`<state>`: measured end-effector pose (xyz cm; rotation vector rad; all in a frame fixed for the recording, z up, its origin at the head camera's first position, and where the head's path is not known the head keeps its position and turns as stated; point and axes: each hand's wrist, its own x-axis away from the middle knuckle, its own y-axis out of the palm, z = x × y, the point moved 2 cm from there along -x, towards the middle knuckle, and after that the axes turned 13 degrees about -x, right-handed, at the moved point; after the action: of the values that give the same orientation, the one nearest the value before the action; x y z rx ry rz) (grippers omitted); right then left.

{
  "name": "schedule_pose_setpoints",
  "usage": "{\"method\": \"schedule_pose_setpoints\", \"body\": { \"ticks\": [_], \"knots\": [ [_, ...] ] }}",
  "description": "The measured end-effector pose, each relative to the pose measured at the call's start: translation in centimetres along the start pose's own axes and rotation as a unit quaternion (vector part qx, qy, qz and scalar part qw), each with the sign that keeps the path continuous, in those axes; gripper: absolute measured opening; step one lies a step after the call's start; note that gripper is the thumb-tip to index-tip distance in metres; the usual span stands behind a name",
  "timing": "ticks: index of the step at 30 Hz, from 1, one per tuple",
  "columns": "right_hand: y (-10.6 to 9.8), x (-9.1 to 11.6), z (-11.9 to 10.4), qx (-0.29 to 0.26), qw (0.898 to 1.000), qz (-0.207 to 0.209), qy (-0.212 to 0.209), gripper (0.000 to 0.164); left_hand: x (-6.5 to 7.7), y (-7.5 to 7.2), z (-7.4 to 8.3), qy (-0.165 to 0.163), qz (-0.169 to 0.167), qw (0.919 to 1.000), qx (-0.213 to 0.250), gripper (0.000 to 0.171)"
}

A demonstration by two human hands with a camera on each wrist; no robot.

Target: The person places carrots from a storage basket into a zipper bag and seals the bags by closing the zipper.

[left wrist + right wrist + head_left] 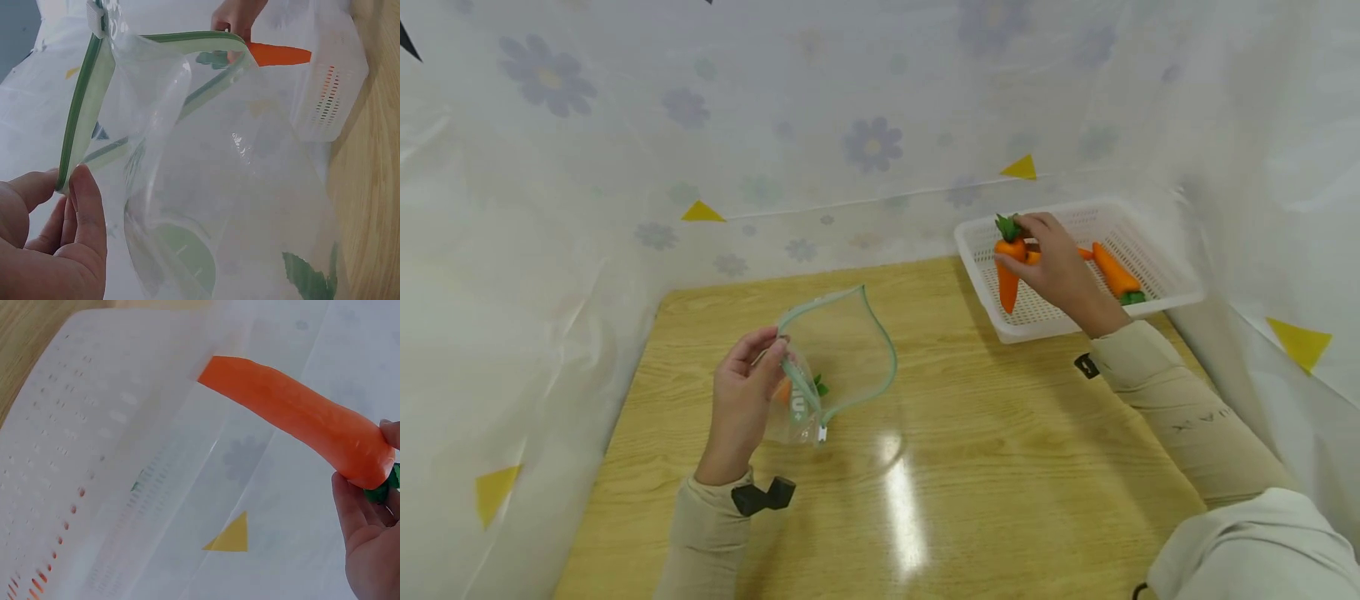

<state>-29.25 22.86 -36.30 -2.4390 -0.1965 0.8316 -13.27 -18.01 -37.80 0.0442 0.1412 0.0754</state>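
A carrot (1008, 287) is held at its leafy crown by the fingers and thumb of the right hand (1060, 267), over the left part of a white basket (1011, 332) at the upper right of the head view. Near the centre, the rim of a clear bag (857, 354) is pinched between the thumb and fingers of the left hand (741, 400); another carrot (785, 390) is seen inside, low in the bag.

The bag's mouth is supported at one side only; it might be folded inward or closed if its limp film were pushed by a carrot's tip. The rim could also be pulled from the pinch by added weight. The carrot might be swung or dropped, being gripped at one end only.

The carrot in the bag is blurred by the film and partly covered by a printed label. In the basket, one carrot (1116, 273) is plainly seen; other orange pieces are hidden behind the right hand and cannot be counted. In the right wrist view, that hand is cut off by the frame.
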Motion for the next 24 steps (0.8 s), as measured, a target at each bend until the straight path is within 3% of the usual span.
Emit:
{"method": "schedule_pose_setpoints", "body": {
  "ticks": [6,17,24],
  "knots": [
    [0.2,0.3,-1.9,-0.036,0.998,0.031,-0.042,0.044,0.0,0.1,0.1,-0.003,0.001,1.0,-0.004,0.033],
    [-0.3,0.7,-4.0,-0.066,0.996,0.061,-0.031,0.047,-0.2,0.4,-0.1,-0.009,-0.001,0.9999,-0.008,0.035],
    [-0.7,1.2,-9.6,-0.114,0.991,0.071,-0.029,0.038,-0.4,0.4,-0.3,-0.009,-0.001,0.9999,-0.008,0.038]
  ]
}}
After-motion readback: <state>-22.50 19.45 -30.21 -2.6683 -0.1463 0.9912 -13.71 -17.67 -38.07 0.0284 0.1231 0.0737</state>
